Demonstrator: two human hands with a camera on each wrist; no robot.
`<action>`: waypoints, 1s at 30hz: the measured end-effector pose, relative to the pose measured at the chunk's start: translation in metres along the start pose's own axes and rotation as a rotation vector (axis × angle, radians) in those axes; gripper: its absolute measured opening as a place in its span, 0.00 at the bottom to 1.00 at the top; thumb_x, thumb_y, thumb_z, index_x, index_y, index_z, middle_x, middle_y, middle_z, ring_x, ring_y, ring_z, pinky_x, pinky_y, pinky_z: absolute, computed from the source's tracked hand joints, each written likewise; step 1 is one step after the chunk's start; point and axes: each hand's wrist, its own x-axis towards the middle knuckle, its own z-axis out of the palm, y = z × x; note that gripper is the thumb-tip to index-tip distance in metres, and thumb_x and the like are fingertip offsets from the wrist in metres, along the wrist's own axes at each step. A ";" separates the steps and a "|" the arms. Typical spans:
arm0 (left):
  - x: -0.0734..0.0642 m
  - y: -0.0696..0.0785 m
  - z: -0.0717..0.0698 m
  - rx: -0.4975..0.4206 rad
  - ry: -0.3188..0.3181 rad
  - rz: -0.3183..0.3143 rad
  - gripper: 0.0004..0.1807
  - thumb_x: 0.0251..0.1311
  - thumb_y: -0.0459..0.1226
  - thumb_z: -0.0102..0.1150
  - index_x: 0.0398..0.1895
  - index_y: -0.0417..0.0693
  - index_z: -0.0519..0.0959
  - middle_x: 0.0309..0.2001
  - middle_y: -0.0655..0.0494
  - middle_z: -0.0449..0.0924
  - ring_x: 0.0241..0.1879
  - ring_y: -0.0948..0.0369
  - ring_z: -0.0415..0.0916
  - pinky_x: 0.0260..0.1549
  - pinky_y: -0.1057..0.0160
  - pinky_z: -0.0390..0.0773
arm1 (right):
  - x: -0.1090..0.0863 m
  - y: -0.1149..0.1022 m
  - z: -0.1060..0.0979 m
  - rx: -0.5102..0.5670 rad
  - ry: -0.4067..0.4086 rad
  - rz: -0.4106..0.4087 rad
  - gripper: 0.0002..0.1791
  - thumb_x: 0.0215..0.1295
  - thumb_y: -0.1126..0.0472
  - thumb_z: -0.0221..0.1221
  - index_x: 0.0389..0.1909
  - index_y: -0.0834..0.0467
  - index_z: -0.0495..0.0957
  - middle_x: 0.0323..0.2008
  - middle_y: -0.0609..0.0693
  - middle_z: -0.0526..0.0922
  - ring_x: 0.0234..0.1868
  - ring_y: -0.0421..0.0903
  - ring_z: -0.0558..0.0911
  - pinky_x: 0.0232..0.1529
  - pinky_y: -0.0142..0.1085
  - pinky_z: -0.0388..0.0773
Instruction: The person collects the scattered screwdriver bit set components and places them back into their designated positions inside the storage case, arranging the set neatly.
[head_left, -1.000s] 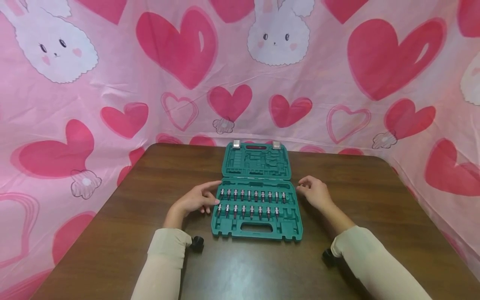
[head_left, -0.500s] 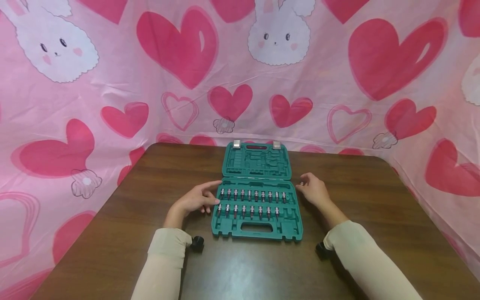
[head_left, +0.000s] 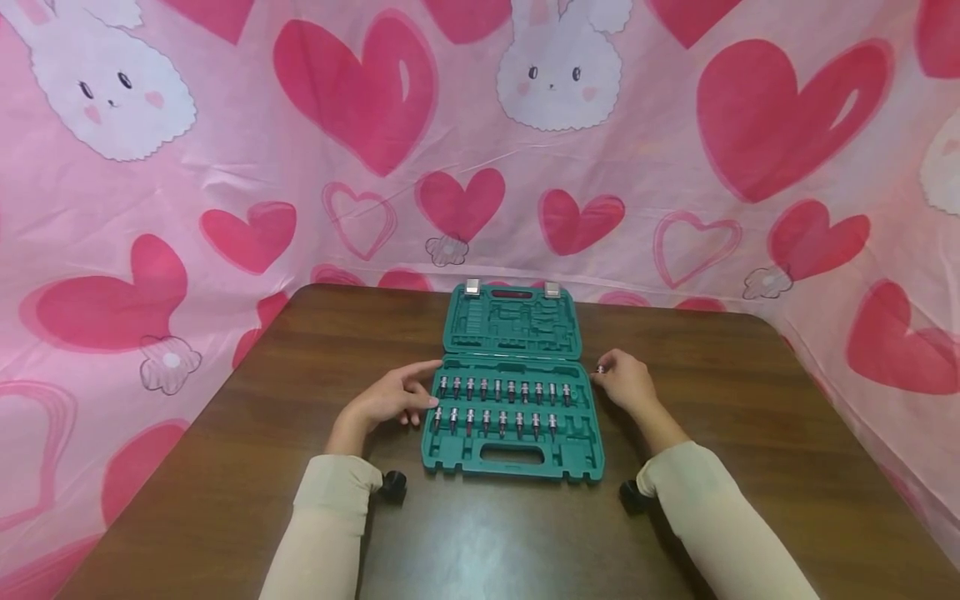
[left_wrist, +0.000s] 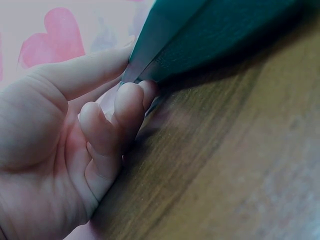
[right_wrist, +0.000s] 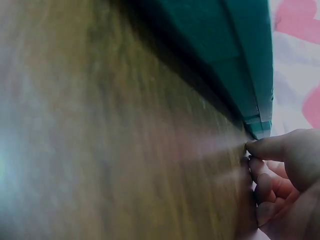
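A green tool case (head_left: 513, 454) lies open on the table, with two rows of silver bit sockets (head_left: 512, 390) in its near half. Against the case's left edge rests my left hand (head_left: 388, 398), thumb and index finger touching the rim. In the left wrist view, the other fingers of the left hand (left_wrist: 75, 125) bend loosely beside the case's side wall. Just right of the case, my right hand (head_left: 628, 383) pinches a small silver bit socket (head_left: 600, 369) between thumb and fingertips. The right wrist view mostly hides that piece behind the right hand (right_wrist: 287, 175).
The case's lid (head_left: 513, 321) is folded back, with bare moulded recesses and two metal latches. A brown wooden table (head_left: 480, 542) supports everything. Pink heart-patterned cloth (head_left: 480, 150) hangs behind and at both sides. A black wrist device (head_left: 393, 487) sits by each cuff.
The right hand has shifted slightly, its forearm swinging left toward the case, and the silver bit socket has come into sight in its fingers. My left hand stays at the case's edge.
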 end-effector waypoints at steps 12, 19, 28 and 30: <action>-0.004 0.003 0.001 0.004 0.008 -0.006 0.37 0.60 0.39 0.66 0.72 0.57 0.64 0.30 0.45 0.81 0.21 0.55 0.76 0.22 0.61 0.76 | -0.003 0.000 0.001 0.009 -0.010 -0.004 0.11 0.62 0.63 0.64 0.38 0.63 0.72 0.30 0.57 0.75 0.33 0.54 0.74 0.36 0.43 0.74; -0.001 0.001 0.002 -0.003 0.005 0.006 0.36 0.61 0.39 0.65 0.72 0.58 0.64 0.30 0.45 0.81 0.21 0.55 0.76 0.21 0.61 0.76 | -0.006 0.002 -0.001 0.044 0.028 -0.009 0.11 0.61 0.63 0.64 0.38 0.64 0.73 0.29 0.57 0.76 0.32 0.53 0.75 0.35 0.43 0.73; -0.003 0.003 0.001 -0.005 -0.007 0.010 0.37 0.61 0.39 0.65 0.73 0.58 0.63 0.31 0.45 0.81 0.21 0.54 0.76 0.22 0.61 0.76 | -0.011 0.001 -0.003 0.098 0.051 -0.023 0.12 0.61 0.61 0.65 0.38 0.64 0.75 0.27 0.55 0.78 0.31 0.52 0.75 0.32 0.40 0.71; -0.003 0.002 0.001 -0.007 -0.004 0.008 0.37 0.61 0.39 0.65 0.73 0.58 0.63 0.31 0.45 0.82 0.21 0.54 0.76 0.22 0.61 0.77 | -0.013 -0.001 -0.003 0.121 0.047 -0.036 0.12 0.62 0.61 0.65 0.39 0.63 0.75 0.28 0.55 0.79 0.31 0.52 0.77 0.32 0.39 0.72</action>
